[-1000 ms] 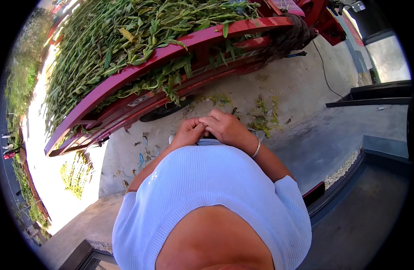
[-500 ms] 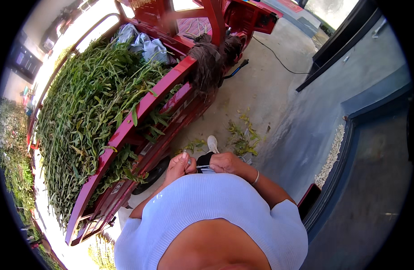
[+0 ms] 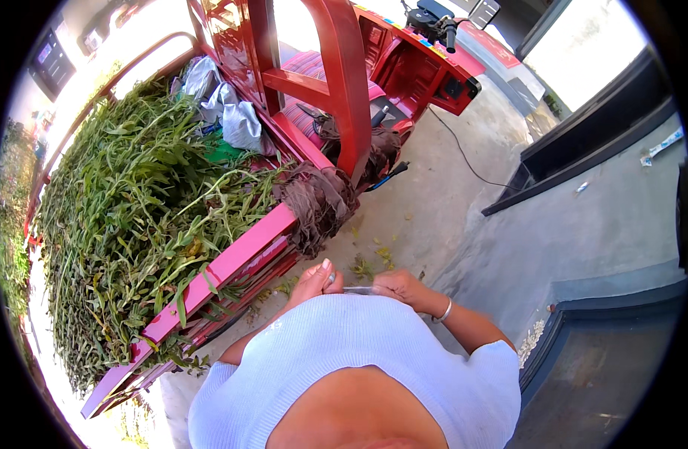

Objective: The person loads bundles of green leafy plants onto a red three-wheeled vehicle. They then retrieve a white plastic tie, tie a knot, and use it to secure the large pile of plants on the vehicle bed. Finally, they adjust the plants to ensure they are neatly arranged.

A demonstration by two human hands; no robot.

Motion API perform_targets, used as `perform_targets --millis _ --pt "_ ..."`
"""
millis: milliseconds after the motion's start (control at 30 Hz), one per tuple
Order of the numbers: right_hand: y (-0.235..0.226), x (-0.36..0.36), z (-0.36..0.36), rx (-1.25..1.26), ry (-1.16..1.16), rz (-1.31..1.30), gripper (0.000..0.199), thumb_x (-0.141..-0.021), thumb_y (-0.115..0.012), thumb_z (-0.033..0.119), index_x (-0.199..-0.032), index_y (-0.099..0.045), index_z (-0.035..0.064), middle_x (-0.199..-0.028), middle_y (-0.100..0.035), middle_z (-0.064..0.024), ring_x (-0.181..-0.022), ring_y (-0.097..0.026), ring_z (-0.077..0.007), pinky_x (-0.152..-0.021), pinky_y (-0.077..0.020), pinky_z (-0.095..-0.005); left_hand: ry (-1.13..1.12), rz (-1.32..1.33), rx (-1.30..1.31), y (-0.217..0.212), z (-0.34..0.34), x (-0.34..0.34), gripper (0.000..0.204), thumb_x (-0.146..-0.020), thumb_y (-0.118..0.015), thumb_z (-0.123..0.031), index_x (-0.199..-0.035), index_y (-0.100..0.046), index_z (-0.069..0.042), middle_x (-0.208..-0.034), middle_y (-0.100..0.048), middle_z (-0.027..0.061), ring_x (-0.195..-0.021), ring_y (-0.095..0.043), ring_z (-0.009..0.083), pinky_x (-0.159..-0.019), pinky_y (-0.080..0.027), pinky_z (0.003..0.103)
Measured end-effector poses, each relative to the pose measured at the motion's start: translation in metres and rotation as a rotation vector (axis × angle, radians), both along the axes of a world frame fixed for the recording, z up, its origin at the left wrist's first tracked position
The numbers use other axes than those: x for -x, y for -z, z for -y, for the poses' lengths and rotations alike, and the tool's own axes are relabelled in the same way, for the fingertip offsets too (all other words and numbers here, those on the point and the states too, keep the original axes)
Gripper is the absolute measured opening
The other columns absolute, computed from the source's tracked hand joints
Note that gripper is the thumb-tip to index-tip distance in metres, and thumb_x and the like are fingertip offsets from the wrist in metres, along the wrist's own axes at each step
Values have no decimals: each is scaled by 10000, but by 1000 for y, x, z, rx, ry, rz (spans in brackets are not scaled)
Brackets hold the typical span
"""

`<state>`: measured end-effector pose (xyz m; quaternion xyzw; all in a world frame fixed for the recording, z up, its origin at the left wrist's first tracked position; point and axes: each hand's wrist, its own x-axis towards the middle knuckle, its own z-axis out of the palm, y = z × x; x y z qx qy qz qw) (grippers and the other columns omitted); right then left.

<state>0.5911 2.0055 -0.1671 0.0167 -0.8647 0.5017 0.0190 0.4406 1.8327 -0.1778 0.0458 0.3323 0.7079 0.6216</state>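
Beside the red cart point(image 3: 239, 255), left hand point(image 3: 314, 283) and right hand point(image 3: 398, 288) now sit apart, touching a second ago; both curled, apparently gripping a pale strip point(image 3: 357, 289), likely stretching it.

Left hand point(image 3: 319, 281) and right hand point(image 3: 399, 287) curl, slightly apart.

Around me, one paved yard beside a building: concrete floor point(image 3: 426, 202), grey wall point(image 3: 509, 243) with dark frame point(image 3: 583, 142), one red cargo vehicle point(image 3: 351, 97) (bed point(image 3: 217, 274) heaped with leafy green stalks point(image 3: 142, 224)).
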Motion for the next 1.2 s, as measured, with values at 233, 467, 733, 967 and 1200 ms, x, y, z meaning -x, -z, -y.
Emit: perform_targets --millis 233,467,733,967,1200 --pt "25 17 -57 1342 533 -18 307 -927 -464 213 -661 -440 60 -772 -563 -98 -519 -424 -100 -487 -380 -222 153 -4 -117 25 -79 18 350 -980 -384 -337 -731 -423 -94 -754 -442 45 -570 -372 89 -497 -335 214" --pt "49 37 -185 1309 268 186 374 -941 -443 263 -612 -398 90 -563 -386 -8 -426 -324 -56 -372 -238 -205 -55 -31 -188 32 -144 15 394 -983 -367 -347 -686 -417 -94 -734 -434 27 -599 -345 92 -547 -327 231" --pt "121 6 -293 763 337 459 352 -940 -485 272 -654 -496 66 -575 -456 3 -474 -382 -52 -445 -316 -207 -272 -150 286 103 -173 -32 328 -941 -454 -305 -705 -504 -83 -614 -513 2 -526 -480 83 -470 -382 265" --pt "86 86 -350 858 -34 320 302 -935 -479 211 -694 -519 32 -588 -465 5 -492 -394 -41 -455 -315 -189 160 -1645 988 75 -238 -46 140 -827 -596 -196 -774 -581 -66 -631 -543 40 -556 -532 164 -530 -430 337" --pt "98 99 -353 653 -360 560 444 -927 -495 272 -547 -409 60 -530 -386 50 -519 -328 -32 -453 -271 -240 -266 -924 963 87 -215 -81 154 -825 -618 -205 -784 -586 -60 -628 -539 33 -532 -501 165 -508 -419 328"
